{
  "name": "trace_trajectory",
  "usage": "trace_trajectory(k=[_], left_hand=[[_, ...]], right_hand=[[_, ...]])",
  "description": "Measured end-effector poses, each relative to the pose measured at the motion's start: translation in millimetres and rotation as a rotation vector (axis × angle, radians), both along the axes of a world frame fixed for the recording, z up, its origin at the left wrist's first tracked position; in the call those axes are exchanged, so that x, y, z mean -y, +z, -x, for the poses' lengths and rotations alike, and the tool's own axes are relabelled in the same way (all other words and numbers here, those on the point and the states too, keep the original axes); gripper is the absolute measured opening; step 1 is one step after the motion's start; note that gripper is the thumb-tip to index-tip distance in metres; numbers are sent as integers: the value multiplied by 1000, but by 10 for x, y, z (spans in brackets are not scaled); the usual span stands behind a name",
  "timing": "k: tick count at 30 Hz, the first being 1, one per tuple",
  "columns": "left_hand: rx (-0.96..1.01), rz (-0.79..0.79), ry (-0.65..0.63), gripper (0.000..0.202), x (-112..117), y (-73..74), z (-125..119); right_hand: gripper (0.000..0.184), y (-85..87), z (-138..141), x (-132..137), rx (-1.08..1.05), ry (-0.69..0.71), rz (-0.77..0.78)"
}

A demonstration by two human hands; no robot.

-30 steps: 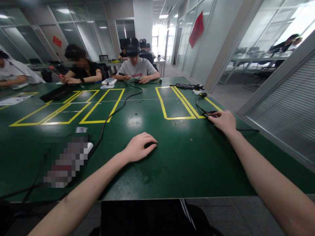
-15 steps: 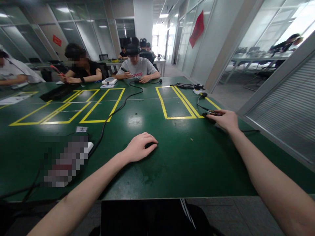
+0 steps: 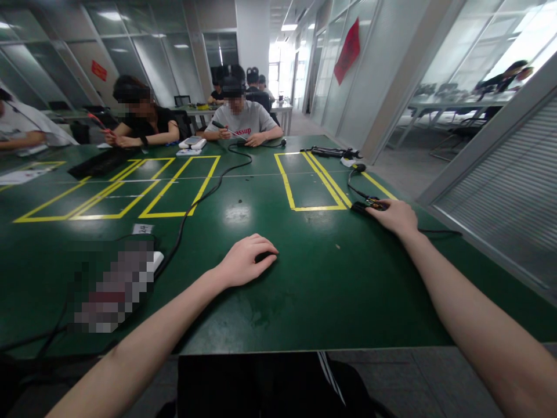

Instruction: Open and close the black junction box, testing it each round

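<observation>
My left hand (image 3: 246, 259) rests curled on the green table (image 3: 313, 290), its fingers closed over a small dark object that I cannot make out. My right hand (image 3: 394, 216) reaches out to the right side of the table and grips a small black device (image 3: 369, 205) with coloured buttons. A black cable (image 3: 354, 183) runs from that device toward the table's far right.
Yellow tape rectangles (image 3: 304, 183) mark the table. A black cable (image 3: 195, 203) crosses the middle to a white box (image 3: 154, 259) at left. A black tool (image 3: 333, 152) lies far right. Several people sit at the far side, working with their hands.
My right hand lifted slightly with the black device, then came back down to the table near the yellow tape. My left hand has not moved.
</observation>
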State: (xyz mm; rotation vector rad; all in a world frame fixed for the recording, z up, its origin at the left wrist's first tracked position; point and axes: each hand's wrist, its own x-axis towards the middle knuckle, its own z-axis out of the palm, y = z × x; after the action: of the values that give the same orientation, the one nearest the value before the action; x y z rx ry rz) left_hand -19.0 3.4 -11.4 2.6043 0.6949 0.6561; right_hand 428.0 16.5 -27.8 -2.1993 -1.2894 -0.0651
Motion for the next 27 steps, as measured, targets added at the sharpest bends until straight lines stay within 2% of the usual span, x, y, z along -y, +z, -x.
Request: trace_trajectory(k=[1, 3, 4, 6, 8, 10, 12, 14, 16, 20, 23, 27], left_hand=[[-2, 4, 1, 18, 0, -2, 0], [2, 15, 8, 19, 4, 3, 3], [11, 20, 11, 19, 9, 12, 5], [44, 19, 9, 22, 27, 45, 9], [76, -10, -13, 35, 56, 90, 8], [56, -60, -72, 45, 93, 132, -4], [-31, -72, -124, 44, 130, 154, -22], [-94, -72, -136, 47, 155, 153, -39], [-118, -81, -120, 45, 161, 138, -44], [-126, -111, -60, 48, 121, 110, -20], [-123, -91, -32, 58, 91, 108, -3], [-129, -69, -19, 63, 87, 118, -2]], right_hand=[[35, 21, 121, -5, 10, -1, 55], [35, 61, 476, 14, 12, 129, 102], [34, 75, 700, 44, 4, 256, 85], [32, 88, 1188, 150, -19, 595, 24], [34, 94, 1638, 297, -44, 948, 15], [33, 106, 1961, 441, -57, 1250, 58], [29, 120, 2117, 539, -67, 1412, 69], [26, 125, 2130, 570, -99, 1464, 42], [27, 120, 2065, 546, -137, 1456, -19], [32, 113, 1908, 442, -176, 1336, -141], [32, 128, 1823, 386, -166, 1234, -133], [36, 153, 1673, 318, -104, 1199, -51]])
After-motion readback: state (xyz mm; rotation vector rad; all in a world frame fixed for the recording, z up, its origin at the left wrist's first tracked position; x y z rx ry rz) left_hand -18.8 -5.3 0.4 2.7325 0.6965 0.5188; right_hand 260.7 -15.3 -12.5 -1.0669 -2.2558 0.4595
